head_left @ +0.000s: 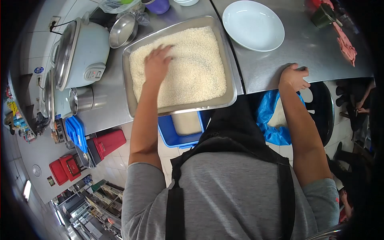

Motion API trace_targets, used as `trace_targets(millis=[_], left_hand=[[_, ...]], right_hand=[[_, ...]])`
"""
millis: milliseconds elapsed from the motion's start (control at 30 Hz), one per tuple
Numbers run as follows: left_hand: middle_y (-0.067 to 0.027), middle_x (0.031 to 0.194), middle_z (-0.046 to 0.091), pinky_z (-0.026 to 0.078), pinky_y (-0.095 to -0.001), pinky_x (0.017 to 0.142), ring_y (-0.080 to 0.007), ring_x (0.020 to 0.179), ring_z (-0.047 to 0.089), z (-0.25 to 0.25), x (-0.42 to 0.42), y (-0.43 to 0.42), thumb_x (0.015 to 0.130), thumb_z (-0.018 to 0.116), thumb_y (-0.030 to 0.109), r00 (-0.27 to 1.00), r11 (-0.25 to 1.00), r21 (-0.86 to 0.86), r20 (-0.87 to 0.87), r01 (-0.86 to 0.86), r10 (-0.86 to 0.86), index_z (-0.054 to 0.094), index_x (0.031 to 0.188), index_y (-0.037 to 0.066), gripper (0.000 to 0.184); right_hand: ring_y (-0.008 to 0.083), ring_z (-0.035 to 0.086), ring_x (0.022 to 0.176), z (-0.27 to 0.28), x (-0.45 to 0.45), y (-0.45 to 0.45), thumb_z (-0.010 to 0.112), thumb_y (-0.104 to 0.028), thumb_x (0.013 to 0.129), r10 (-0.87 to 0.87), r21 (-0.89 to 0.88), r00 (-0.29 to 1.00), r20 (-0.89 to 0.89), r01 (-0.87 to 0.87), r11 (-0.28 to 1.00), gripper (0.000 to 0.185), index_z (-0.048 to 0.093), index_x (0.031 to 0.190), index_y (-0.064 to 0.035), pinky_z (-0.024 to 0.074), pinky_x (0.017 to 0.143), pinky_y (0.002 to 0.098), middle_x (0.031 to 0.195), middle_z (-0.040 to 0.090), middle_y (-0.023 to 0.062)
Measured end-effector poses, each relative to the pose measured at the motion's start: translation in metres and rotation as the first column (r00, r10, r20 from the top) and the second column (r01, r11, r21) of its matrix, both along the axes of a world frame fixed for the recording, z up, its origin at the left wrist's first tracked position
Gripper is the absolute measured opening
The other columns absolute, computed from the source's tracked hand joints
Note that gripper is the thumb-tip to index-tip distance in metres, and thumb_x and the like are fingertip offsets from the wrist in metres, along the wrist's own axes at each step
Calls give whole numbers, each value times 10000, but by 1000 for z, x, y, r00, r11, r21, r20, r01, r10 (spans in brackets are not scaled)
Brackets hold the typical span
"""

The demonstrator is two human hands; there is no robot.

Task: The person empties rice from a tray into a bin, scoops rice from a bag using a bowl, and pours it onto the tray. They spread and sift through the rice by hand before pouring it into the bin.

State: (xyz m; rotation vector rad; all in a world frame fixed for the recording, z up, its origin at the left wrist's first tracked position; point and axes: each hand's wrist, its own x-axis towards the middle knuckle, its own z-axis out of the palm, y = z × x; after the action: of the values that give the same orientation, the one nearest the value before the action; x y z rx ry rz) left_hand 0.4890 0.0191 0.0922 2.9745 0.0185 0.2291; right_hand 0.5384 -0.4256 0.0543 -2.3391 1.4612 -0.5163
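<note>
A shallow metal tray [176,108] on the steel counter holds a wide layer of pale rice grains [192,76]. My left hand [157,66] lies on the rice in the tray's left half, fingers spread and fingertips touching the grains. Over at the counter's front edge, my right hand [295,77] has its fingers curled against the edge. Below that hand is a blue plastic bag [264,118] with pale contents. A white oval dish [253,25] sits on the counter beyond my right hand.
A large rice cooker [82,56], a steel bowl [123,31] and a metal pot [82,99] stand left of the tray. Beneath the counter's front edge is a blue bin [180,140]. A pink cloth [345,44] lies far right, and other people are seated beyond.
</note>
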Motion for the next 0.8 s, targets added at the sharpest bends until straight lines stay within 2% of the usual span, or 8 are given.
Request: trace_targets(millis=[133, 233, 333, 400, 567, 667, 700, 800], left_hand=[[-149, 1371, 516, 403, -505, 1017, -353, 1246, 496, 15, -45, 27, 881, 622, 305, 962, 968, 31, -106, -248, 250, 546, 1326, 241, 456], [-199, 1331, 530, 445, -493, 970, -383, 1204, 520, 15, -72, 18, 878, 627, 317, 935, 942, 36, -117, -334, 336, 549, 1318, 189, 465], [-205, 1329, 522, 449, -483, 970, -412, 1213, 498, 11, -77, -16, 881, 623, 321, 939, 934, -123, -129, -335, 320, 545, 1312, 151, 470], [-196, 1360, 494, 436, -535, 968, -428, 1247, 462, 1, -72, -47, 883, 622, 323, 967, 955, -150, -60, -254, 248, 542, 1312, 148, 470], [-155, 1434, 422, 290, -652, 1058, -437, 1355, 329, 38, -75, -121, 877, 633, 333, 988, 982, -190, -151, -9, -20, 550, 1306, 206, 455], [-102, 1471, 390, 228, -623, 1111, -404, 1390, 288, 48, -91, -110, 883, 628, 286, 936, 926, -303, -198, 223, -290, 577, 1279, 240, 402], [-59, 1455, 429, 225, -577, 1132, -350, 1388, 319, 52, -97, -102, 869, 633, 185, 922, 906, -344, -207, 246, -328, 618, 1230, 240, 365], [-63, 1446, 460, 259, -492, 1130, -329, 1361, 375, 51, -115, -60, 821, 655, 87, 893, 895, -360, -262, 262, -366, 643, 1209, 193, 402]], right_hand=[[418, 511, 1037, -2, -1, 0, 552, -446, 871, 6, -13, 1000, 14, -6, 1000, 576, 433, 1361, -168, 480, 853, 475, 1208, 380, 322], [413, 498, 1035, 3, -2, 1, 562, -422, 874, 12, -6, 1000, 22, -12, 1000, 566, 431, 1356, -156, 478, 848, 469, 1218, 366, 318], [416, 498, 1040, 5, -2, 2, 551, -426, 877, 11, 2, 1000, 19, -11, 1000, 562, 432, 1357, -158, 479, 851, 470, 1222, 365, 322], [416, 498, 1043, 7, -2, 3, 541, -429, 880, 6, 12, 1000, 10, -6, 1000, 559, 432, 1357, -159, 480, 851, 472, 1223, 365, 324], [411, 496, 1044, 4, -1, 3, 525, -437, 881, 10, 10, 1000, 5, -10, 1000, 556, 430, 1354, -160, 480, 849, 474, 1215, 373, 319], [407, 494, 1045, 6, -2, 3, 524, -440, 879, 8, 13, 1000, -4, -8, 1000, 556, 431, 1351, -161, 481, 846, 472, 1209, 378, 312], [405, 493, 1046, 7, -1, 3, 523, -441, 879, 6, 20, 1000, -6, -6, 1000, 555, 431, 1349, -161, 481, 845, 472, 1207, 380, 309], [397, 492, 1050, 5, 0, 3, 526, -439, 877, -4, 6, 1000, -13, 4, 1000, 553, 433, 1346, -162, 486, 832, 465, 1207, 380, 301]])
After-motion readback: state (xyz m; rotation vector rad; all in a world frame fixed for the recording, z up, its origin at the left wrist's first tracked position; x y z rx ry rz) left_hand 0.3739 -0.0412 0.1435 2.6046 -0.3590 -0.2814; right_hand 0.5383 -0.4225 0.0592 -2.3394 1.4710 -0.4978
